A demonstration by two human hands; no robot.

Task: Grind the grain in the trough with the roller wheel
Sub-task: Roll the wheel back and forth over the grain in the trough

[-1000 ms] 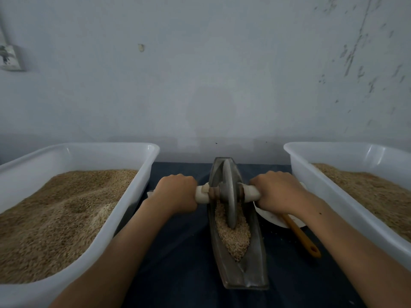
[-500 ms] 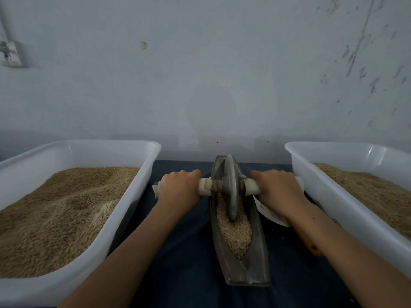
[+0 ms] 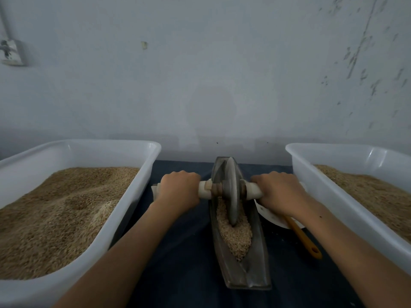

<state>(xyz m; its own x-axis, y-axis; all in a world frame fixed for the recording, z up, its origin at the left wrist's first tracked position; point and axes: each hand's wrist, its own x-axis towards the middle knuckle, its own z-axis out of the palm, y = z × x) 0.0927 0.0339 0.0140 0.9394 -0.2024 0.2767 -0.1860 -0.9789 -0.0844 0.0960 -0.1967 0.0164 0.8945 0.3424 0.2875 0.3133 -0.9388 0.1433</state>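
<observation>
Two hands hold one pale round bar. The left hand (image 3: 179, 192) is curled tight around its left end, and the right hand (image 3: 280, 192) is curled tight around its right end. One flat grey roller wheel (image 3: 232, 192) stands up in the middle of the bar, its edge down in the grain (image 3: 235, 236). The bumpy tan grain lies in one long, pointed metal trough (image 3: 255, 263) on the dark table (image 3: 184, 263). Two white plastic tubs (image 3: 133, 196) of grain stand at the sides. One orange spoon (image 3: 303, 240) lies near.

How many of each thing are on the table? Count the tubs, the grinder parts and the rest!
White tubs of grain: 2
Trough: 1
Roller wheel: 1
White dish: 1
Orange-handled utensil: 1
Total: 6
</observation>
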